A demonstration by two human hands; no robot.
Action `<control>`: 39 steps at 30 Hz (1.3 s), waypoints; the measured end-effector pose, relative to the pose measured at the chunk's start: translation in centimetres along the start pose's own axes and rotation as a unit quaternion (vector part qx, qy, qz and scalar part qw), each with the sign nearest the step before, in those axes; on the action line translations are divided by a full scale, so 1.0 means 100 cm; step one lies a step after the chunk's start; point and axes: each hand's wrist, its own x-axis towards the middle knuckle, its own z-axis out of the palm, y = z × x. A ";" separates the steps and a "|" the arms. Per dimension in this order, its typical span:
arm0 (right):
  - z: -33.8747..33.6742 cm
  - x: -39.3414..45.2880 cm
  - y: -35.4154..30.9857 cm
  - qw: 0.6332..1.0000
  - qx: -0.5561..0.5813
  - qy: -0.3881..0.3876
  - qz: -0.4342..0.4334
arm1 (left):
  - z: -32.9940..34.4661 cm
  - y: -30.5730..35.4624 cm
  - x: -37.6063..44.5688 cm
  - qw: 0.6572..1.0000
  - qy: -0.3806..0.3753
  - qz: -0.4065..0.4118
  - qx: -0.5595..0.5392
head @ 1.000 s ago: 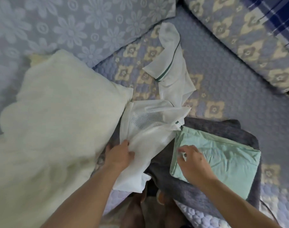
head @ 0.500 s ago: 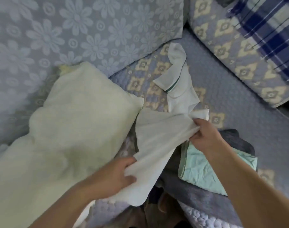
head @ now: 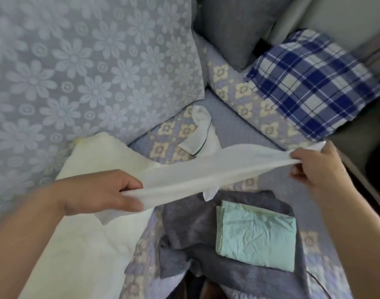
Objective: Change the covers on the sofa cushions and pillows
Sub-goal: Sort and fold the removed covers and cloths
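Sofa seat (head: 234, 117); cover (head: 206, 175) edge between hands (head: 206, 180)

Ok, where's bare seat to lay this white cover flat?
Bare quilted seat lies between the flowered cushion and the plaid pillow. Nearer, the bare pillow, grey cloth and folded green cover crowd it.

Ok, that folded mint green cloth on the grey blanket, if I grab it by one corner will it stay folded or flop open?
The mint green cloth would probably flop open: it looks thin and creased, with loose layered edges showing at its left side. It likely weighs little, lying flat without denting the grey blanket beneath. It seems unlikely to slip away, since both fabrics look soft and matte.
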 end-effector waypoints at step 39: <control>0.047 0.042 0.334 0.855 -0.491 -0.091 -0.141 | 0.215 -0.181 0.262 0.896 0.242 -0.201 0.314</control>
